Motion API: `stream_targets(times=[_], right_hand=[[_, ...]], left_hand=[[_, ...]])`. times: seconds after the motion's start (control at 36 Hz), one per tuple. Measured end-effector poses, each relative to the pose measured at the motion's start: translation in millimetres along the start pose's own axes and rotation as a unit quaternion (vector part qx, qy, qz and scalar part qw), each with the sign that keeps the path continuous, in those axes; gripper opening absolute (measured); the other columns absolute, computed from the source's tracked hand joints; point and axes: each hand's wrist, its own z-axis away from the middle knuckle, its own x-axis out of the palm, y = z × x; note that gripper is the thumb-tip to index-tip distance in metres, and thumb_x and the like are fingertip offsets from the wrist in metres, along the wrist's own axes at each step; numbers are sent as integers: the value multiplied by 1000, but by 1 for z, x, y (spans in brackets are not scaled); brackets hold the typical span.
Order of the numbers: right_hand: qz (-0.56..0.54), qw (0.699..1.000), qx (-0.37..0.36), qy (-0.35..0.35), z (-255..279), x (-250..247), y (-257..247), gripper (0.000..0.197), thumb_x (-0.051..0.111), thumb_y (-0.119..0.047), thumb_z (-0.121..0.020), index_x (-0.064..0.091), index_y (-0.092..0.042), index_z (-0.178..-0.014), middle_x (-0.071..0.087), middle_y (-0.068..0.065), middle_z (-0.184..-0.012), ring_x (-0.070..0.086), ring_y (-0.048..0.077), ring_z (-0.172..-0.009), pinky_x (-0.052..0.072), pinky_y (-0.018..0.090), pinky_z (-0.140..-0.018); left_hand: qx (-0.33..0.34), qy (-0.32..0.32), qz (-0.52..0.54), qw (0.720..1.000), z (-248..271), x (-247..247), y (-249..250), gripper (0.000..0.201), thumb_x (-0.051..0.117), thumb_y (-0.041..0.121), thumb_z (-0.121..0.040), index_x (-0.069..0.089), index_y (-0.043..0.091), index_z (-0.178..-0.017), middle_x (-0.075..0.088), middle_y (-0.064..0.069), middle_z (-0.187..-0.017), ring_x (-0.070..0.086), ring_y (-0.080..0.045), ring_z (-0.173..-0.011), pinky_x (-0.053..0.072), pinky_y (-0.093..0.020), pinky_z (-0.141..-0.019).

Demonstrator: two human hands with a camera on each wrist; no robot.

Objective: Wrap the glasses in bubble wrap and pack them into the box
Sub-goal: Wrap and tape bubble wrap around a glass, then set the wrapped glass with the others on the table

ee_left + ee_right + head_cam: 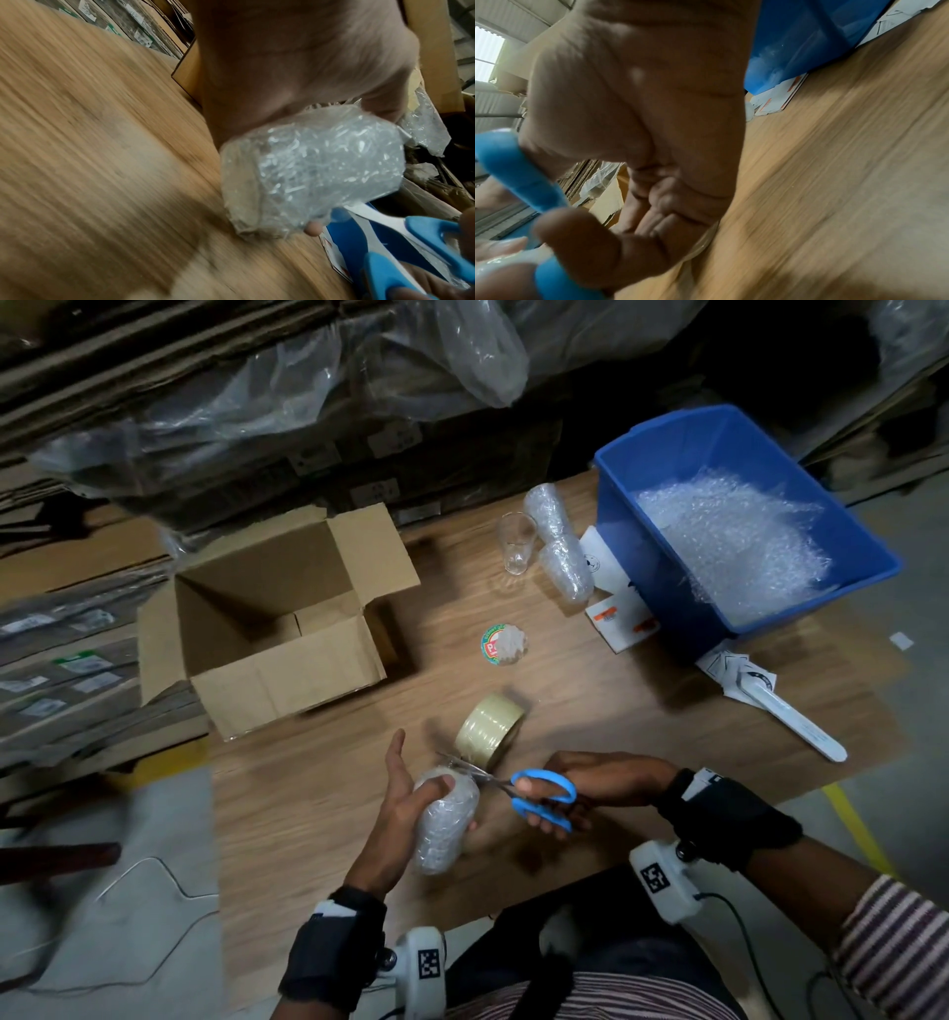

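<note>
Just beyond our left hand (pixel 405 806), between the wrapped glass (pixel 444 821) and the tape roll (pixel 488 729), the scissors (pixel 518 788) should cut the tape close to the bundle, we judge, blades clear of thumb and bubbles. Left fingers curl around the glass; the right hand (pixel 585 796) grips the blue handles, blades slightly parted. The box (pixel 267 624) stands well ahead of that grip.

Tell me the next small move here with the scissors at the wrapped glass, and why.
Probably close the scissors to snip the tape. The left hand holds the wrapped glass, the right hand has the blades open at its top, right beside the tape roll. The cardboard box looks empty, so packing comes afterwards.
</note>
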Motion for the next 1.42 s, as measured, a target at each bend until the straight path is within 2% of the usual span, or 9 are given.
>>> stream_targets(times=[0.36, 0.53, 0.67, 0.78, 0.92, 1.06, 1.17, 1.33, 1.42], right_hand=[[10, 999, -3, 40, 1, -2, 2, 42, 66, -49, -96, 68, -16, -70, 59, 0, -61, 53, 11, -54, 36, 23, -45], [7, 996, 60, -63, 0, -5, 2, 65, 57, -73, -79, 67, -12, -98, 69, 1, -84, 66, 16, -76, 52, 22, -55], [7, 995, 67, -69, -9, -2, 4, 78, 50, -82, -76, 63, -10, -103, 65, 9, -93, 65, 17, -71, 49, 21, -51], [-19, 996, 59, -63, -11, -2, 9, 67, 49, -78, -81, 65, -15, -94, 68, 1, -84, 65, 14, -68, 48, 21, -55], [37, 993, 99, -46, -3, -13, 22, 34, 63, -48, -97, 73, -16, -93, 72, 7, -87, 68, 11, -74, 51, 22, -67], [329, 937, 76, 94, -4, -24, 52, 49, 72, -49, -89, 52, -15, -60, 46, 0, -60, 41, 8, -59, 32, 24, -57], [387, 893, 35, 227, -10, -20, 56, 44, 60, -32, -86, 33, -21, -53, 39, 2, -58, 47, 17, -67, 30, 29, -64], [354, 882, 64, 305, -19, -22, 42, 46, 38, -60, -69, 32, -18, -51, 45, 4, -65, 45, 21, -66, 30, 24, -65], [359, 873, 77, 321, -21, -20, 37, 52, 62, -52, -82, 36, -17, -55, 47, 7, -71, 45, 20, -68, 31, 22, -66]], left_hand=[[9, -25, 8, 1000, -2, -3, -3, 98, 67, 14, -75, 20, 45, -155, 76, -11, -102, 70, -47, -74, 61, -44, -60], [12, -51, -32, 998, -3, -6, -6, 113, 80, 25, -62, 20, 47, -155, 66, -22, -123, 72, -42, -87, 62, -48, -70], [49, -55, -74, 994, 1, -17, -17, 107, 75, 35, -66, 18, 51, -156, 67, -12, -131, 68, -39, -110, 52, -62, -98], [75, -76, -79, 991, 4, -15, -15, 111, 72, 37, -62, 14, 42, -156, 77, 14, -110, 73, -20, -100, 57, -45, -91], [74, -16, -47, 996, -1, -32, -29, 98, 74, 30, -69, 25, 52, -151, 67, -20, -131, 66, -45, -112, 51, -65, -93], [114, 40, 4, 993, 2, -44, -33, 49, 62, 15, -81, 56, 28, -128, 62, -16, -129, 62, -50, -91, 58, -58, -68], [167, 41, -39, 984, 4, -37, -26, 23, 56, 17, -86, 66, 0, -100, 63, -21, -121, 65, -43, -77, 59, -46, -60], [236, 30, -65, 969, 2, -21, -15, 34, 59, 39, -81, 75, 11, -94, 71, -18, -90, 65, -38, -74, 55, -43, -66], [273, 20, -84, 958, -2, -13, -8, 33, 57, 37, -81, 75, 12, -93, 73, -12, -91, 67, -30, -82, 53, -39, -74]])
